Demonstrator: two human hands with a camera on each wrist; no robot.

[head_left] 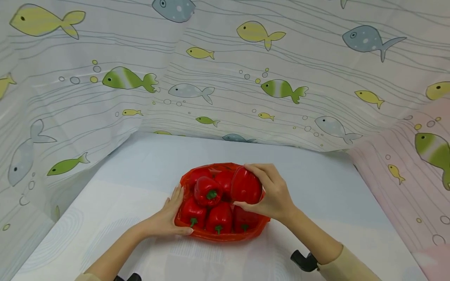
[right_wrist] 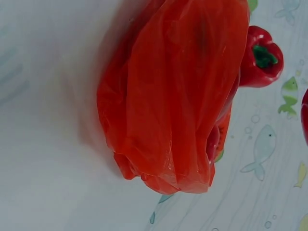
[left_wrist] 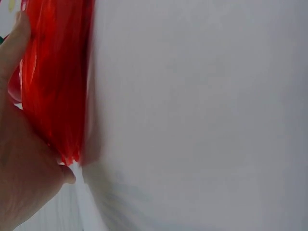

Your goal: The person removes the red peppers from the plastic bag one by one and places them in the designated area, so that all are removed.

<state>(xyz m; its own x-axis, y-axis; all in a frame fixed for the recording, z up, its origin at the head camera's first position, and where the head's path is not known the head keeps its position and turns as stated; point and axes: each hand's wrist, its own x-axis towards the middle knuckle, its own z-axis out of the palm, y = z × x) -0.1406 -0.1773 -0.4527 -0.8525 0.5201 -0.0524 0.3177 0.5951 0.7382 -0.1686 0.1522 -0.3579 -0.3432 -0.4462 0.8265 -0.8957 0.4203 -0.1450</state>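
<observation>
An orange-red plastic bag, its mouth spread wide, holds several shiny red bell peppers with green stems. One pepper lies on top of the others. My right hand grips another bell pepper at the bag's right side, thumb below and fingers over its top. Against the bag's left side rests my left hand, fingers extended along the outside and thumb at the front rim. In the right wrist view, the bag's wall fills the middle, with a stemmed pepper showing above the rim.
The bag sits on a white table with faint pale patterns. A fish-print sheet stands behind and along both sides. Black wrist mounts show near the sleeves at the front.
</observation>
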